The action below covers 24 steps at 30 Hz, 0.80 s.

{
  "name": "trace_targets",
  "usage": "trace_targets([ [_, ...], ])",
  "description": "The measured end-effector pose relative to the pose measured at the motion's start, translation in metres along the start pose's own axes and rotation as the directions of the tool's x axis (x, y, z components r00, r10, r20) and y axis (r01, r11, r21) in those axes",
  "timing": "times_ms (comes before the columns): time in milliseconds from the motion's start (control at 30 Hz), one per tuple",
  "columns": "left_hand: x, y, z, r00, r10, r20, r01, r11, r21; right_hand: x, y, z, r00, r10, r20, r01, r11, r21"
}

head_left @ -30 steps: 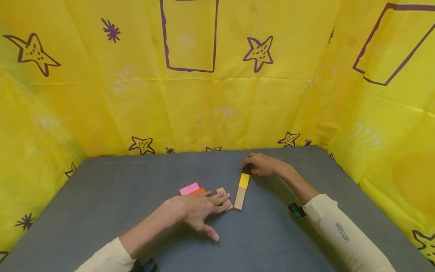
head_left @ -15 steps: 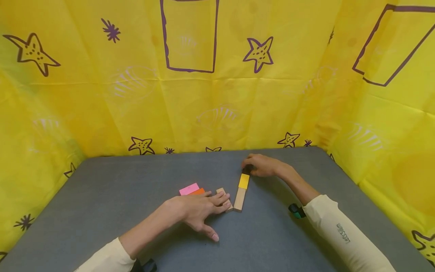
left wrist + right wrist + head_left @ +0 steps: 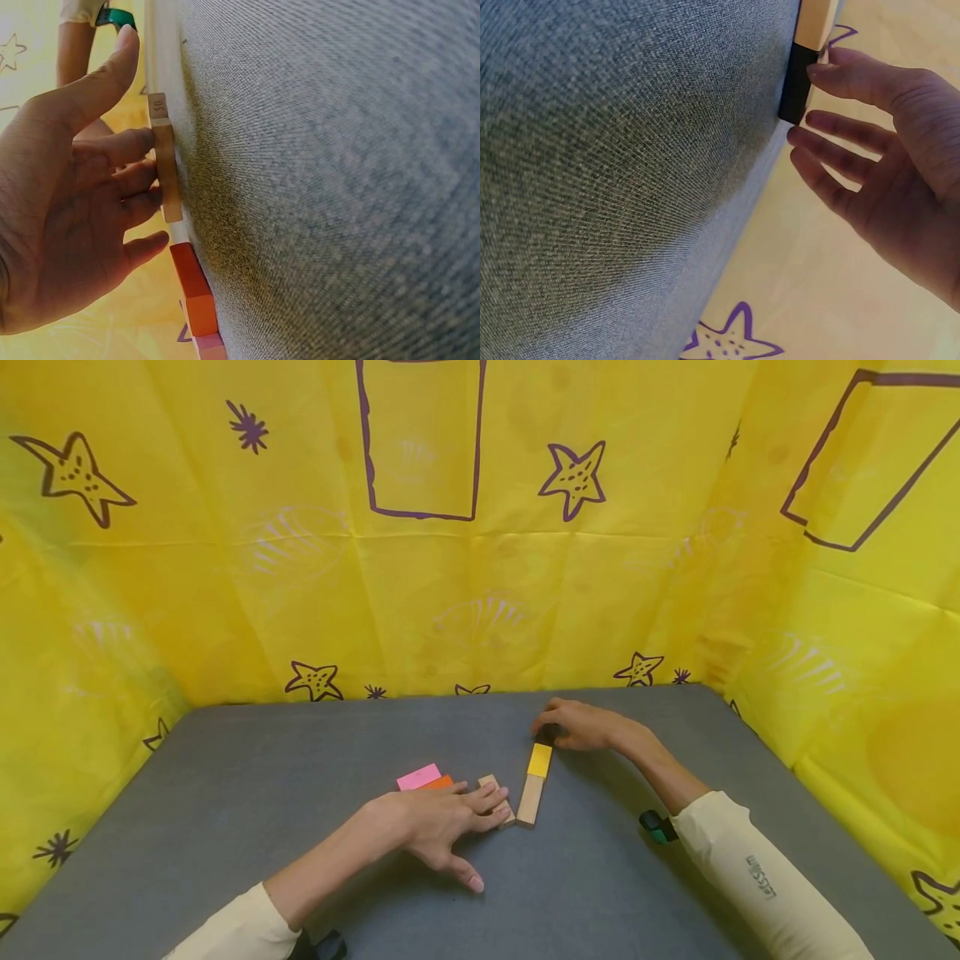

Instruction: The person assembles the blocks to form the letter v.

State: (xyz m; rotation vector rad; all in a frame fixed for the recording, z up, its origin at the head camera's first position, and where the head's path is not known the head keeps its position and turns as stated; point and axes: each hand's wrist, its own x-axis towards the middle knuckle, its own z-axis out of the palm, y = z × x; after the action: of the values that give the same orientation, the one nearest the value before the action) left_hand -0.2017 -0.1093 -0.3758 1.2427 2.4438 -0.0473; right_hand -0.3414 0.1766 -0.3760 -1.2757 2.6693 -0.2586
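Note:
With fingers spread, my left hand (image 3: 438, 828) rests its fingertips on a plain wooden block (image 3: 168, 172) that lies slanted on the table. To its right a second wooden block (image 3: 529, 802), a yellow block (image 3: 539, 761) and a black block (image 3: 799, 82) form a line leading away from me. At the far end, my right hand (image 3: 585, 725) holds the black block between thumb and fingers; the right wrist view has the thumb on its side. Left of the slanted block lie an orange block (image 3: 191, 274) and a pink block (image 3: 418, 777), the orange one partly hidden by my left hand in the head view.
The blocks lie on a grey cloth-covered table (image 3: 247, 793). A yellow curtain (image 3: 420, 610) with starfish drawings encloses its back and sides. Dark marks stand on the end of a wooden block (image 3: 157, 105) in the left wrist view.

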Motion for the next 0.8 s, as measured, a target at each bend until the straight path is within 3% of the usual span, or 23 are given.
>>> trace_targets([
  [800, -0.0004, 0.0000, 0.0006, 1.000, 0.012, -0.001, -0.012, 1.000, 0.006, -0.0014, -0.0023, -0.0034, 0.999, -0.038, 0.025, 0.039, 0.999, -0.016],
])
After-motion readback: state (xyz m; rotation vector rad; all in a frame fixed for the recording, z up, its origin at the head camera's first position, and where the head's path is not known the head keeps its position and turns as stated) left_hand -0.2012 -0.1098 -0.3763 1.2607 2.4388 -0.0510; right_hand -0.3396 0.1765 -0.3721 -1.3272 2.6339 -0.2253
